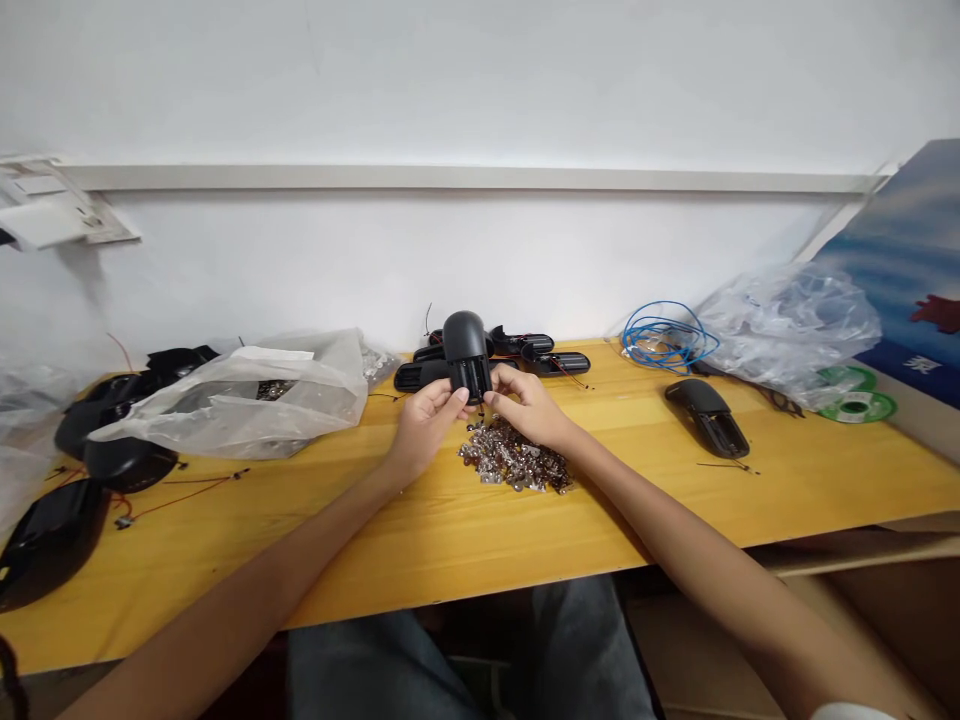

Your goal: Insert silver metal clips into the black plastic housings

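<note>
Between my two hands a black plastic housing (pixel 465 338) is held upright, its rounded end up and an open slotted compartment facing me. My left hand (pixel 429 420) grips its lower left edge between thumb and fingers. The lower right edge is pinched by my right hand (pixel 525 402). Just below the housing lies a pile of small shiny metal parts (pixel 516 456) on the wooden table (pixel 420 540). Behind it rest several similar black housings (pixel 559 362), some with thin wires.
A single black housing (pixel 709 415) lies at the right. Further back are coiled blue wire (pixel 667 340), clear plastic bags (pixel 795 320) and a green spool (pixel 859 405). On the left sit a translucent bag (pixel 225 420) and more black housings with red wires (pixel 131 462).
</note>
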### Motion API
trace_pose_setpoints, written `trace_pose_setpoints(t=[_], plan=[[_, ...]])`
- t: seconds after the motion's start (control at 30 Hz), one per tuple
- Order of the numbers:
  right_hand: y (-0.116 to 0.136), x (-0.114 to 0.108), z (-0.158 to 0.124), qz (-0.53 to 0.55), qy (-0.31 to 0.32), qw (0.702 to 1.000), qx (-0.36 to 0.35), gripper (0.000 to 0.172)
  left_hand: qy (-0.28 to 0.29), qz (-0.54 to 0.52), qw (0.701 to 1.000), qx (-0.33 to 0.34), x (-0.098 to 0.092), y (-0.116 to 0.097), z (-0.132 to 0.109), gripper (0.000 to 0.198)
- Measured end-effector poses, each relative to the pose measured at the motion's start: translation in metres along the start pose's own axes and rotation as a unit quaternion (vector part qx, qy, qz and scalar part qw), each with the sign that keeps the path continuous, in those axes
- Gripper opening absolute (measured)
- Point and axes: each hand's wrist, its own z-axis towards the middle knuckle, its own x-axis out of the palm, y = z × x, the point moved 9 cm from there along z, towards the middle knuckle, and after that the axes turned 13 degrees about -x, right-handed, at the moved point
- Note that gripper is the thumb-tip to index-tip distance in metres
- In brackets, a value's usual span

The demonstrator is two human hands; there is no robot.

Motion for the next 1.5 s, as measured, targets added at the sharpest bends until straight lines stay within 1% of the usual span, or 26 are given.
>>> trace_pose_setpoints(t=[0.03, 0.07, 0.17, 0.23, 0.3, 0.33, 0.43, 0.53, 0.57, 0.63, 0.7, 0.77, 0.83, 0.9, 0.93, 0.97, 1.03, 1.1, 1.17, 1.23, 1.3, 1.4, 1.5], plan=[[-0.002, -0.002, 0.000, 0.014, -0.021, 1.000, 0.009, 0.024, -0.004, 0.001, 1.000, 0.000, -0.001, 0.000, 0.000, 0.050], [-0.003, -0.004, 0.000, 0.029, -0.044, 0.998, 0.018, 0.034, -0.009, 0.003, 1.000, -0.001, -0.002, 0.001, 0.001, 0.050], [-0.005, -0.006, -0.001, 0.049, -0.104, 0.992, 0.043, 0.078, -0.005, 0.020, 1.000, -0.004, 0.001, 0.004, -0.002, 0.048], [-0.003, -0.007, 0.000, 0.030, -0.122, 0.991, 0.049, 0.099, 0.011, 0.042, 0.999, 0.003, 0.007, 0.006, -0.006, 0.040], [0.001, -0.006, 0.000, -0.005, -0.122, 0.991, 0.047, 0.111, 0.015, 0.092, 0.995, 0.030, 0.011, 0.005, -0.011, 0.030], [0.002, -0.005, 0.000, -0.024, -0.119, 0.992, 0.045, 0.114, 0.006, 0.127, 0.991, 0.049, 0.011, 0.003, -0.014, 0.027], [0.003, -0.003, -0.002, -0.065, -0.121, 0.990, 0.043, 0.111, -0.040, 0.219, 0.969, 0.104, 0.009, -0.006, -0.019, 0.026], [0.004, 0.001, -0.003, -0.071, -0.141, 0.987, 0.044, 0.107, -0.060, 0.253, 0.957, 0.127, 0.009, -0.012, -0.022, 0.020], [0.004, 0.002, -0.002, -0.070, -0.152, 0.985, 0.048, 0.105, -0.057, 0.256, 0.957, 0.128, 0.010, -0.013, -0.022, 0.019], [0.006, 0.001, -0.002, -0.065, -0.178, 0.980, 0.060, 0.099, -0.031, 0.254, 0.958, 0.126, 0.015, -0.014, -0.023, 0.016], [0.010, -0.009, -0.003, -0.063, -0.204, 0.975, 0.066, 0.090, 0.007, 0.243, 0.962, 0.124, 0.019, -0.014, -0.024, 0.016], [0.016, -0.031, -0.008, -0.080, -0.223, 0.970, 0.060, 0.080, 0.024, 0.250, 0.956, 0.150, 0.016, -0.020, -0.024, 0.024], [0.024, -0.068, -0.021, -0.131, -0.235, 0.962, 0.050, 0.073, 0.009, 0.286, 0.934, 0.215, 0.007, -0.032, -0.022, 0.028], [0.032, -0.109, -0.044, -0.211, -0.231, 0.949, 0.042, 0.069, -0.030, 0.335, 0.898, 0.282, -0.007, -0.043, -0.017, 0.029], [0.034, -0.129, -0.058, -0.255, -0.222, 0.940, 0.043, 0.069, -0.055, 0.359, 0.882, 0.299, -0.014, -0.046, -0.013, 0.029], [0.035, -0.147, -0.072, -0.298, -0.210, 0.930, 0.047, 0.068, -0.084, 0.381, 0.870, 0.302, -0.022, -0.046, -0.006, 0.032], [0.034, -0.174, -0.101, -0.372, -0.172, 0.910, 0.069, 0.068, -0.129, 0.418, 0.856, 0.277, -0.035, -0.041, 0.008, 0.044], [0.031, -0.190, -0.124, -0.437, -0.132, 0.885, 0.094, 0.068, -0.145, 0.448, 0.852, 0.230, -0.042, -0.028, 0.021, 0.061], [0.029, -0.193, -0.138, -0.495, -0.088, 0.859, 0.096, 0.067, -0.140, 0.476, 0.851, 0.169, -0.045, -0.012, 0.032, 0.074], [0.029, -0.189, -0.143, -0.539, -0.052, 0.837, 0.079, 0.066, -0.131, 0.507, 0.844, 0.116, -0.047, 0.002, 0.039, 0.080], [0.027, -0.188, -0.145, -0.566, -0.040, 0.820, 0.070, 0.064, -0.131, 0.538, 0.827, 0.093, -0.048, 0.007, 0.042, 0.082], [0.019, -0.197, -0.151, -0.592, -0.046, 0.800, 0.087, 0.064, -0.149, 0.571, 0.801, 0.106, -0.048, 0.001, 0.038, 0.075], [0.010, -0.209, -0.158, -0.615, -0.042, 0.780, 0.105, 0.062, -0.158, 0.572, 0.796, 0.117, -0.046, -0.009, 0.032, 0.066]])
